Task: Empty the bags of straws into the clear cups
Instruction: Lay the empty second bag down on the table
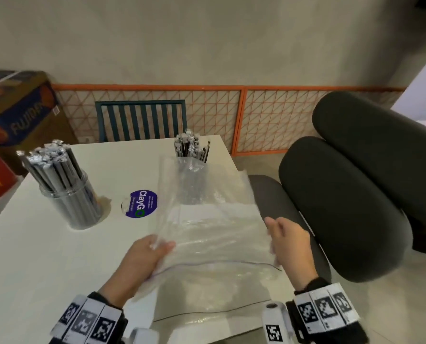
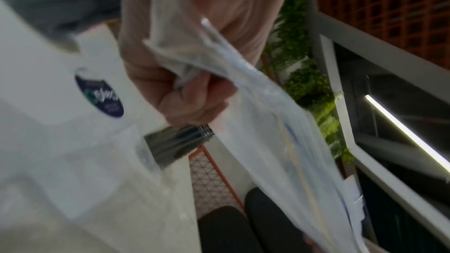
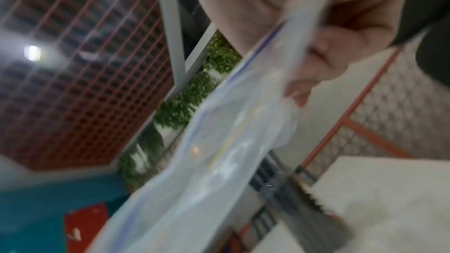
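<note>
Both hands hold one clear plastic bag (image 1: 214, 234) up over the near right part of the white counter (image 1: 45, 256), hands apart, one at each side edge. Left hand (image 1: 147, 256) pinches the bag's left edge, thumb on top, fingers curled under; left wrist view shows the film bunched in its closed fingers (image 2: 194, 93). Right hand (image 1: 290, 242) grips the right edge; right wrist view is blurred but shows fingers (image 3: 324, 61) curled round the plastic. Bag looks empty and flat, crumpled, its zip strip running across near the person. A second clear bag (image 1: 207, 306) lies flat on the counter under it, at the near edge.

Two clear cups stand on the counter. Left cup (image 1: 75, 204), well apart from the hands at the far left, is packed with dark wrapped straws (image 1: 50, 165), leaning left. Far cup (image 1: 192, 184), seen through the held bag, stands near the far right corner with dark straws (image 1: 190, 146) sticking out the top. A round purple sticker (image 1: 140, 203) is on the counter between the cups.

Off the counter: teal slatted chair (image 1: 142, 120) at the far side, orange wire fence (image 1: 244, 115) along the wall, grey padded chair (image 1: 355, 182) on the right, printed cardboard boxes (image 1: 15, 112) on the left. Marker bands on both wrists.
</note>
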Motion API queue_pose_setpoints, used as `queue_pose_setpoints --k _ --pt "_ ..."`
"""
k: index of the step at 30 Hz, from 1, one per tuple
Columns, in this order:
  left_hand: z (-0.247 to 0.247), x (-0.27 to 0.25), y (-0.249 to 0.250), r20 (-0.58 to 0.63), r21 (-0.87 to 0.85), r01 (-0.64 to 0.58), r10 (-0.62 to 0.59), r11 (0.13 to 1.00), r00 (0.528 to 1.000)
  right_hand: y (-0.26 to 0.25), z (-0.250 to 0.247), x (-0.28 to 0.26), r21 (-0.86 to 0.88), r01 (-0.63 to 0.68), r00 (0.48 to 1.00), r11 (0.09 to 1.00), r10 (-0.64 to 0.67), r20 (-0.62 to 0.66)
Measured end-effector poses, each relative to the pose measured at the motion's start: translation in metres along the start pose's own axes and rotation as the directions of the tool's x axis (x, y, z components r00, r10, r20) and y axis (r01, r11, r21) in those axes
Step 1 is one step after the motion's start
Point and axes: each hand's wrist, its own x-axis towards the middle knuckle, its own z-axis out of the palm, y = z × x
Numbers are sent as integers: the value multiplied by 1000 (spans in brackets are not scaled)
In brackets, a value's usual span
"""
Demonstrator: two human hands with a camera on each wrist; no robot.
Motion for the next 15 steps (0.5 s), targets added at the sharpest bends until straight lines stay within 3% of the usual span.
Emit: queue_pose_setpoints --k 2,4,6,7,9,11,13,15 --pt "-4 -1 -2 -33 -15 -37 37 999 999 13 -2 3 -76 -36 999 996 34 -34" --pt "7 -6 -1 121 -16 -33 34 999 992 15 5 0 -79 -72 983 994 84 162" --pt "20 -13 0 196 -74 -66 79 995 977 10 22 -9 -38 -165 913 986 167 371" --pt "29 -15 3 193 -126 -95 118 988 974 9 26 -13 19 -211 899 977 186 397" --pt "38 -18 10 183 -191 -120 156 974 971 11 29 -13 125 -248 923 961 196 330" --pt "40 -23 19 269 -218 -121 179 968 946 21 25 -8 170 -304 924 937 247 294" --pt "43 -28 22 355 -292 -85 190 953 915 28 21 -8 154 -334 892 930 259 370" --pt "45 -31 25 346 -351 1 129 936 929 30 21 -13 147 -293 881 945 206 427"
